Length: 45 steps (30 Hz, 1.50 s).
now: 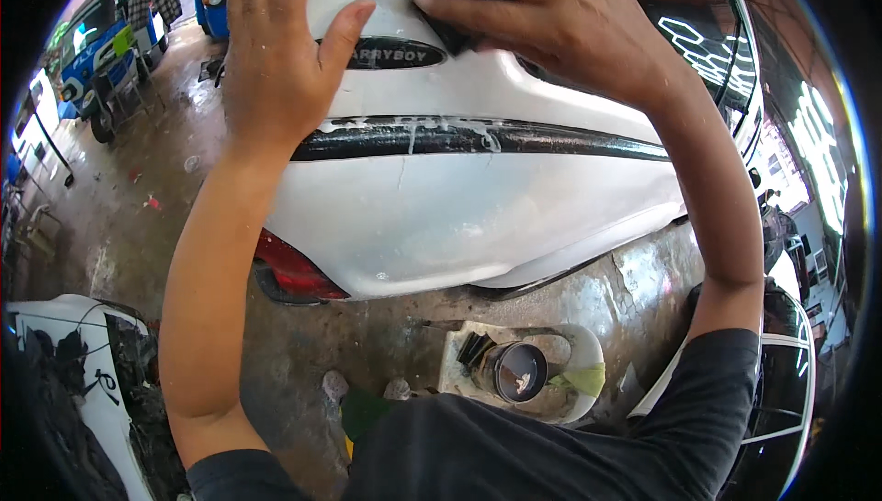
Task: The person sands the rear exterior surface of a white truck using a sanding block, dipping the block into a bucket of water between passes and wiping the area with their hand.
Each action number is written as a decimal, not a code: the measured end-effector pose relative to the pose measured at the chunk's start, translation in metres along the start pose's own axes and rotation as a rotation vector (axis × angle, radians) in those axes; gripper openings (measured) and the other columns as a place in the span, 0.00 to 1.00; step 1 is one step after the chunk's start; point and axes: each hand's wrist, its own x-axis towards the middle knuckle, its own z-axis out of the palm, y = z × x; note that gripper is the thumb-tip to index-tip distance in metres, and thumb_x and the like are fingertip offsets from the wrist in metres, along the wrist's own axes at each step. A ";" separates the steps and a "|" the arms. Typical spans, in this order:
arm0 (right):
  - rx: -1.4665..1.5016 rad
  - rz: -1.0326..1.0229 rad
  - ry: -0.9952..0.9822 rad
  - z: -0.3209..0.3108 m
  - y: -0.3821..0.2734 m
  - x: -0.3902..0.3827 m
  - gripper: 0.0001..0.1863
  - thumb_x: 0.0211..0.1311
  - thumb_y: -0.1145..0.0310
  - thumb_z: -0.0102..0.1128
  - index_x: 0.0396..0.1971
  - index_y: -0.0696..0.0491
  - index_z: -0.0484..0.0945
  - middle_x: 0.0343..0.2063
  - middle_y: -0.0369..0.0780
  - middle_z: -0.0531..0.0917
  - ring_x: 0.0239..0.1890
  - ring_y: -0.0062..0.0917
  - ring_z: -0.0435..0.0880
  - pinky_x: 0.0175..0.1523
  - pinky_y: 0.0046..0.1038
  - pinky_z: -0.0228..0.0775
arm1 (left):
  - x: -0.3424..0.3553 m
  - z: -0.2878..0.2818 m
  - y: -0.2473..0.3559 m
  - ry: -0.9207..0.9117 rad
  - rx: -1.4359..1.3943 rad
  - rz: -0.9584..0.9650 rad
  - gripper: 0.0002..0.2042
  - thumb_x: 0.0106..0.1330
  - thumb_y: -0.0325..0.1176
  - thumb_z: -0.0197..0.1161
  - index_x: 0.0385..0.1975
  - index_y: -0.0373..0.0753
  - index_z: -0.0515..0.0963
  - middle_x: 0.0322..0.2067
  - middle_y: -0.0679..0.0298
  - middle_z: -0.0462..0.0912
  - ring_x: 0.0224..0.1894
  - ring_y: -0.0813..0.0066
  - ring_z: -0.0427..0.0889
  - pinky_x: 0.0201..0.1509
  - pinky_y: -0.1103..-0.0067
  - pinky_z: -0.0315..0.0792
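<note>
Panel (496,193) glossy, white, curved; left hand (280,56) flat, thumb splayed; right hand (560,19) gripping blurred dark block (447,37).

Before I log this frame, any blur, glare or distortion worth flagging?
Head view: right hand looks motion-blurred around the fingertips, while left hand reads sharper; head view: bright hexagonal reflections glare in the dark glass, upper right; head view: fisheye bowing grows toward the rim, with black corners.
</note>
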 end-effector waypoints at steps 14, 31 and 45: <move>-0.134 0.359 0.156 -0.011 -0.006 0.022 0.24 0.72 0.60 0.67 0.66 0.44 0.80 0.64 0.41 0.80 0.65 0.36 0.76 0.70 0.41 0.70 | 0.004 0.004 -0.016 0.113 -0.053 0.107 0.37 0.76 0.51 0.66 0.77 0.34 0.64 0.74 0.41 0.67 0.76 0.38 0.64 0.79 0.53 0.59; 0.153 0.903 0.493 0.038 -0.107 -0.001 0.33 0.56 0.60 0.81 0.62 0.51 0.81 0.58 0.37 0.81 0.56 0.38 0.78 0.60 0.43 0.71 | 0.019 -0.010 -0.032 -0.137 -0.210 0.257 0.40 0.78 0.51 0.62 0.81 0.35 0.55 0.81 0.43 0.53 0.83 0.39 0.50 0.84 0.50 0.46; 0.036 0.842 0.542 0.046 -0.093 0.031 0.35 0.53 0.59 0.81 0.63 0.49 0.82 0.58 0.38 0.82 0.56 0.37 0.79 0.59 0.41 0.72 | 0.015 -0.004 -0.034 -0.132 -0.392 0.303 0.54 0.58 0.51 0.81 0.82 0.39 0.56 0.80 0.41 0.55 0.81 0.38 0.57 0.83 0.50 0.53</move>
